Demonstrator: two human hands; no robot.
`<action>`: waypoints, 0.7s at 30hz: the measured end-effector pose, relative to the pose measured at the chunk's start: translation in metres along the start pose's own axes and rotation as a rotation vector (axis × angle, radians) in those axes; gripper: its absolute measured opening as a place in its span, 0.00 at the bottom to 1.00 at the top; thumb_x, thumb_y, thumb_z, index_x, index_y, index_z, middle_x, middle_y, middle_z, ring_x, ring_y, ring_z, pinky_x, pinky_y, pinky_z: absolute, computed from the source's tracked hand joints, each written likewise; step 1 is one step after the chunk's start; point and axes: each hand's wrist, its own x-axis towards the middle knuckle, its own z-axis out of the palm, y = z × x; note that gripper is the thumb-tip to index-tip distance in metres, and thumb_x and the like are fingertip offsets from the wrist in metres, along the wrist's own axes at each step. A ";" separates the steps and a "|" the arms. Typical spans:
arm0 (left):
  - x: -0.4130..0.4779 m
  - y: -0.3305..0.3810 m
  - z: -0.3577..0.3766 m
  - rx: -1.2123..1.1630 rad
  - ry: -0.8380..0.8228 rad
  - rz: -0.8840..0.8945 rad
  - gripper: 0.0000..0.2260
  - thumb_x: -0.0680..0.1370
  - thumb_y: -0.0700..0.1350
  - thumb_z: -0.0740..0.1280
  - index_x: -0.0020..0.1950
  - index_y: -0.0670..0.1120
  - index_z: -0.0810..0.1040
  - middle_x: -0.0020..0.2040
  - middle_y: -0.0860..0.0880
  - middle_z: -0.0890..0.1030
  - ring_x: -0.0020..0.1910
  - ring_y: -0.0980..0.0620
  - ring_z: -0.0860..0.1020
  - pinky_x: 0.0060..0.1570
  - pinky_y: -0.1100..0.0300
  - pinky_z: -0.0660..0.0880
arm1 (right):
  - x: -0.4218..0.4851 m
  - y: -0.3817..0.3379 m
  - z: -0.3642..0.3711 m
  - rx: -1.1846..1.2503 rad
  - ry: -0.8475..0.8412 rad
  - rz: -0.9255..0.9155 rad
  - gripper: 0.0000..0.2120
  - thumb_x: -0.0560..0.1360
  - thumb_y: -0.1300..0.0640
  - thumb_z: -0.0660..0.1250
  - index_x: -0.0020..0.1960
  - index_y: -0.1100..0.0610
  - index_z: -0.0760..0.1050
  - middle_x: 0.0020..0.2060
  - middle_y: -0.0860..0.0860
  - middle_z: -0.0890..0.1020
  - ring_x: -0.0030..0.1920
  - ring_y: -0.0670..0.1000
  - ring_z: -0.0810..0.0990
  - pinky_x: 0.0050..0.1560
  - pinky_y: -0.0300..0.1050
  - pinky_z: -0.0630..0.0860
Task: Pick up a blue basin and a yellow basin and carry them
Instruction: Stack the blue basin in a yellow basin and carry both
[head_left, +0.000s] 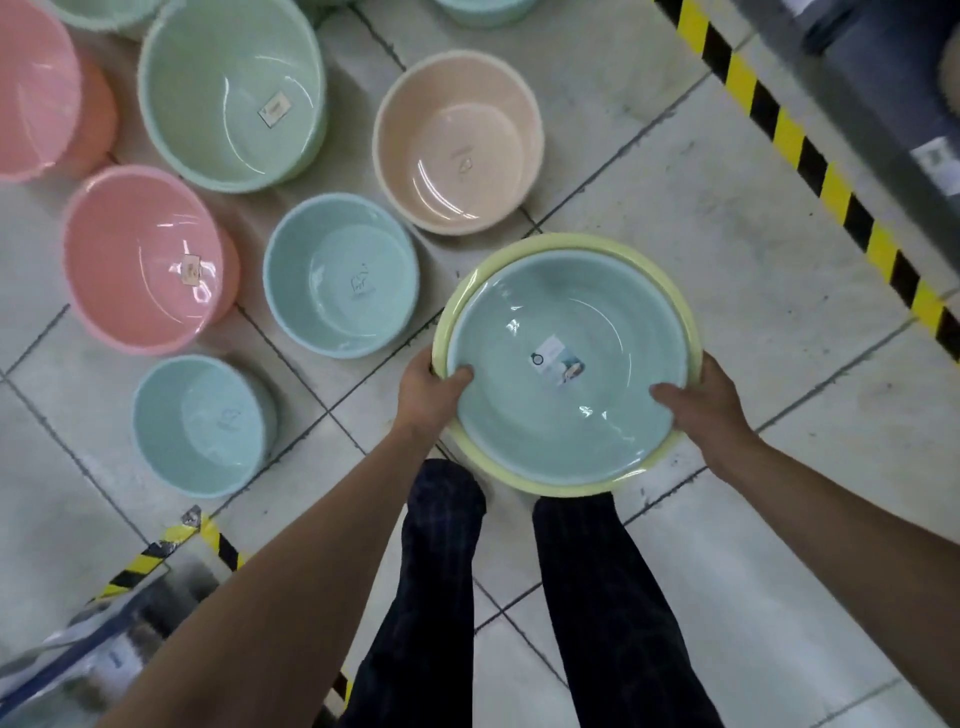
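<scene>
A pale blue basin (561, 415) with a small label in its bottom is nested inside a yellow basin (670, 301), whose rim shows all around it. Both are held above the tiled floor in front of my legs. My left hand (431, 395) grips the stacked rims on the left side, thumb inside the blue basin. My right hand (709, 408) grips the rims on the right side, thumb also inside.
Several basins stand on the floor at the left: two small blue ones (340, 275) (200, 423), pink ones (140, 260), a green one (231, 93) and a beige one (457, 140). Yellow-black hazard tape (810, 156) runs along a shelf base at the right; another taped edge (156, 556) lies lower left.
</scene>
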 end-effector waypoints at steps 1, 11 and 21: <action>0.007 -0.003 0.005 0.006 0.000 -0.003 0.14 0.76 0.38 0.70 0.60 0.49 0.79 0.47 0.54 0.83 0.46 0.54 0.82 0.43 0.62 0.78 | 0.005 0.006 0.003 0.011 0.012 0.011 0.18 0.73 0.67 0.71 0.59 0.52 0.73 0.48 0.48 0.81 0.52 0.56 0.81 0.51 0.50 0.80; 0.091 -0.050 0.040 0.131 -0.008 -0.055 0.10 0.76 0.40 0.68 0.55 0.50 0.79 0.45 0.52 0.83 0.47 0.45 0.82 0.49 0.52 0.81 | 0.071 0.062 0.042 -0.012 0.103 0.077 0.23 0.71 0.61 0.72 0.65 0.54 0.74 0.53 0.51 0.81 0.53 0.57 0.81 0.53 0.54 0.81; 0.139 -0.042 0.076 0.076 0.050 -0.081 0.08 0.71 0.46 0.70 0.49 0.51 0.83 0.42 0.50 0.85 0.43 0.47 0.84 0.47 0.50 0.83 | 0.116 0.077 0.049 0.106 0.171 0.132 0.15 0.72 0.61 0.71 0.57 0.52 0.75 0.46 0.47 0.81 0.51 0.55 0.81 0.51 0.51 0.80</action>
